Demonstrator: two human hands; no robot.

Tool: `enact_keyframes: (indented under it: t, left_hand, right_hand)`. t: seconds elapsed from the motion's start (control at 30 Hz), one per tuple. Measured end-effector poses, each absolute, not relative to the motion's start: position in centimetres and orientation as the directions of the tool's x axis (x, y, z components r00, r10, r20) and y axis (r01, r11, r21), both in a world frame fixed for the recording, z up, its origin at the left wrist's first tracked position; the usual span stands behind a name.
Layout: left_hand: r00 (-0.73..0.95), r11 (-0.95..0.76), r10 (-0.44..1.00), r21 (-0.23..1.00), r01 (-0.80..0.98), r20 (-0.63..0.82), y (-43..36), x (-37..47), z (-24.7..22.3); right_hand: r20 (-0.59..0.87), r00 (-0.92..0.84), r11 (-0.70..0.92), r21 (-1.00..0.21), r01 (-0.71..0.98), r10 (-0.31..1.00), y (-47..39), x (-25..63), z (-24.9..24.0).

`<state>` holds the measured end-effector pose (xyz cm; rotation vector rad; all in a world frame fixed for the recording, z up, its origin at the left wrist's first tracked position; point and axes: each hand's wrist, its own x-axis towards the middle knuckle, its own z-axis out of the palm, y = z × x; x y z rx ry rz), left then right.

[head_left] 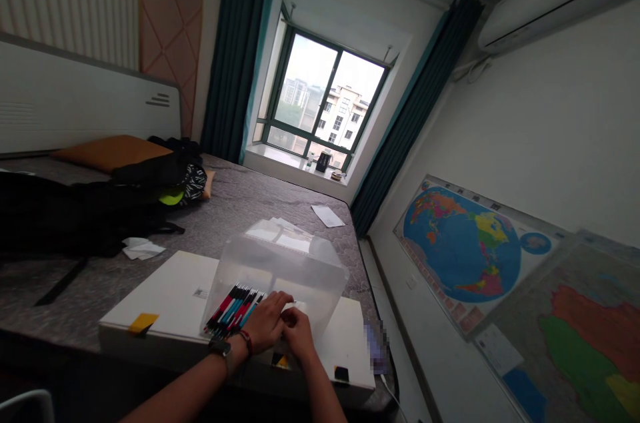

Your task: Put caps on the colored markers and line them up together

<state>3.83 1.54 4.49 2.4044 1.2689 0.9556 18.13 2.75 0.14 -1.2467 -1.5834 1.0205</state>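
Observation:
A translucent plastic box (300, 271) sits on a flat white carton (170, 286). Several pens (234, 309) with red, blue, white and black barrels lie side by side in its left part. My left hand (267, 323) reaches in just right of the pens, its fingers bent and closed. Close beside it, my right hand (299, 335) is closed too, its fingertips pinched near the left hand's. What lies between the fingers is too small and hidden to name. A dark watch (220, 348) and a red bracelet (246, 341) are on my left wrist.
The carton rests on a grey mattress (260, 186). Dark clothing (65, 209), an orange-brown cushion (110, 151) and a crumpled white paper (143, 248) lie left. A white sheet (327, 215) lies farther back. Wall maps (465, 243) hang right; a white cable (390, 389) runs beside the mattress.

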Motion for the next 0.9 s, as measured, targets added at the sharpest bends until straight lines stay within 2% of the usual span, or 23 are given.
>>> enact_keyframes:
  t: [0.1, 0.3, 0.5, 0.67, 0.73, 0.8, 0.9]
  left_hand:
    - [0.424, -0.601, 0.793, 0.450, 0.660, 0.437, 1.8, 4.5, 5.0]
    - [0.512, -0.621, 0.780, 0.343, 0.704, 0.361, 2.4, 5.5, 5.8]
    - [0.633, -0.720, 0.693, 0.288, 0.631, 0.345, 2.5, 6.0, 7.1]
    - [0.653, -0.755, 0.654, 0.276, 0.595, 0.382, 2.2, 6.4, 7.8]
    - [0.619, -0.769, 0.633, 0.281, 0.575, 0.465, 1.9, 6.5, 7.6]
    - [0.507, -0.753, 0.637, 0.325, 0.572, 0.581, 1.4, 6.4, 7.0]
    - [0.155, -0.642, 0.711, 0.543, 0.542, 0.686, 0.7, 6.2, 5.0]
  right_hand:
    - [0.161, -0.166, 0.201, -0.943, 0.264, 0.973, 2.4, 18.1, 0.6]
    - [0.220, -0.267, 0.277, -0.939, 0.202, 0.938, 1.7, 17.9, 2.1]
    - [0.140, -0.174, 0.198, -0.903, 0.382, 0.975, 1.9, 19.0, 0.1]
    - [0.139, -0.108, 0.171, -0.904, 0.391, 0.984, 2.1, 19.3, -0.9]
    - [0.187, -0.094, 0.209, -0.907, 0.367, 0.978, 2.2, 19.1, -0.5]
    - [0.224, -0.099, 0.244, -0.924, 0.293, 0.969, 2.3, 18.8, 0.0]
    - [0.189, -0.092, 0.197, -0.976, 0.094, 0.978, 2.6, 18.3, 0.3]
